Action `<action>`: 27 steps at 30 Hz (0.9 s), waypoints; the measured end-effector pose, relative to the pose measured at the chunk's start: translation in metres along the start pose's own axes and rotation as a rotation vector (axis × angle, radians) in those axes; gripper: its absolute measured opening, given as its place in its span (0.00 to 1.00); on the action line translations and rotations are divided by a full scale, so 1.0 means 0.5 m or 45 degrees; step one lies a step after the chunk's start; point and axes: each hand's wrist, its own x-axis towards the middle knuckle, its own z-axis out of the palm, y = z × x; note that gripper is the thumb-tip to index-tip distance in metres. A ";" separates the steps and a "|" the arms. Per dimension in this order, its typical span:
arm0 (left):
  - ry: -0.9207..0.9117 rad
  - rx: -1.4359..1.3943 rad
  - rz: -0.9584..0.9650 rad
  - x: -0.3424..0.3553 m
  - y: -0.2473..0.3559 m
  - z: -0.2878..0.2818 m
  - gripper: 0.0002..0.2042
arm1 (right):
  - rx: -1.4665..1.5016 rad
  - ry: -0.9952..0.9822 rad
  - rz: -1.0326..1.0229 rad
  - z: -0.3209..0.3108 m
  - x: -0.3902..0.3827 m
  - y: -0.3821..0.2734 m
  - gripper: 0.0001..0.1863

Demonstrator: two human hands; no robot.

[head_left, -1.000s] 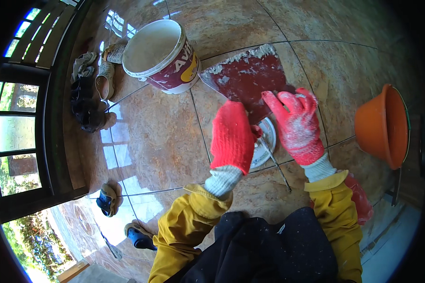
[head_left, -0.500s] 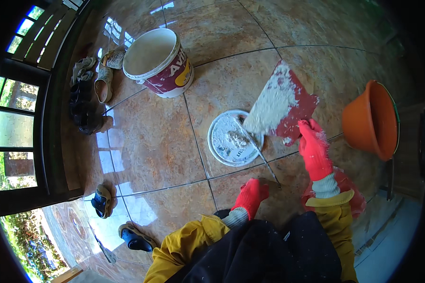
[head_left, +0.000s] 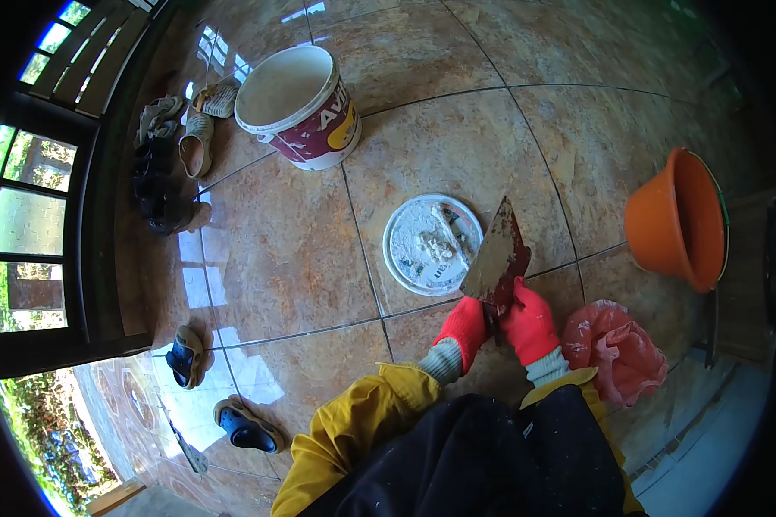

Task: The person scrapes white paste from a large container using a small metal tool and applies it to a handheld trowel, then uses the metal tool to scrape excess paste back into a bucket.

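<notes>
I have a dark red flat spreader (head_left: 500, 250), smeared with pale paste, held edgewise in front of me. My left hand (head_left: 464, 332), in a red knit glove, is closed at its lower end by the dark handle. My right hand (head_left: 528, 320), in the same kind of glove, grips its lower right edge. Just beyond and left of the spreader a round white lid (head_left: 409, 250) lies on the tiles, with a lump of pale paste (head_left: 433, 246) and a paste-coated stick (head_left: 448, 226) on it. The spreader covers part of the lid's right side.
A white bucket (head_left: 293, 116) stands upper left; shoes (head_left: 194, 142) line the wall beside it, and clogs (head_left: 246, 422) lie lower left. An orange bucket (head_left: 655, 215) is at right, a crumpled pink plastic bag (head_left: 621, 353) below it. A dark-framed glazed door (head_left: 26, 267) is left.
The spreader was higher, in both hands, then in my right hand alone with its paste-covered face showing. Now it is lower and turned edgewise, and my left hand has come back up to it.
</notes>
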 end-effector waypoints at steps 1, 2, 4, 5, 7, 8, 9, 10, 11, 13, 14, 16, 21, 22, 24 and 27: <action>0.072 -0.075 0.049 -0.006 0.005 0.001 0.19 | 0.036 -0.014 0.010 -0.003 0.000 -0.001 0.12; 0.145 -0.148 0.097 -0.010 0.009 0.002 0.18 | 0.073 -0.029 0.018 -0.005 0.002 -0.002 0.12; 0.267 -0.139 0.136 -0.015 0.010 0.006 0.17 | 0.126 -0.054 0.034 -0.009 0.006 -0.016 0.13; 0.332 -0.132 0.154 -0.016 0.009 0.006 0.17 | 0.141 -0.066 0.041 -0.012 0.007 -0.029 0.13; 0.448 -0.059 0.361 -0.006 0.013 0.010 0.16 | 0.451 -0.095 0.130 -0.017 0.008 -0.018 0.14; 0.505 -0.017 0.459 -0.002 0.023 0.002 0.16 | 0.761 -0.123 0.214 -0.009 0.014 0.007 0.15; 0.280 -0.038 0.331 -0.002 0.029 -0.009 0.16 | 1.084 -0.149 0.320 -0.008 0.013 0.031 0.15; 0.050 -0.062 0.202 -0.007 0.061 -0.043 0.16 | 1.399 -0.147 0.446 -0.012 0.015 0.039 0.16; -0.160 -0.082 0.057 -0.016 0.070 -0.070 0.16 | 1.733 -0.167 0.598 -0.020 0.022 -0.002 0.16; -0.010 0.198 0.186 -0.012 0.021 -0.049 0.14 | 1.695 -0.103 0.545 -0.016 0.022 -0.014 0.15; 0.052 0.334 0.261 -0.009 0.020 -0.042 0.14 | 1.318 -0.013 0.342 -0.016 0.013 0.010 0.15; 0.007 -1.009 -0.229 -0.012 0.041 -0.031 0.16 | 0.493 0.187 -0.018 -0.039 0.004 0.044 0.13; -0.018 -1.700 -0.486 -0.056 0.079 -0.082 0.23 | 1.177 0.200 0.231 -0.116 0.033 -0.041 0.06; -0.062 -1.666 -0.464 -0.072 0.071 -0.097 0.22 | 1.143 0.254 0.468 -0.130 0.035 -0.099 0.03; -0.036 -1.632 -0.446 -0.086 0.078 -0.110 0.22 | 0.690 0.362 0.312 -0.147 0.023 -0.156 0.03; 0.173 -1.559 -0.444 -0.108 0.093 -0.129 0.20 | 0.214 0.353 0.157 -0.133 0.004 -0.172 0.06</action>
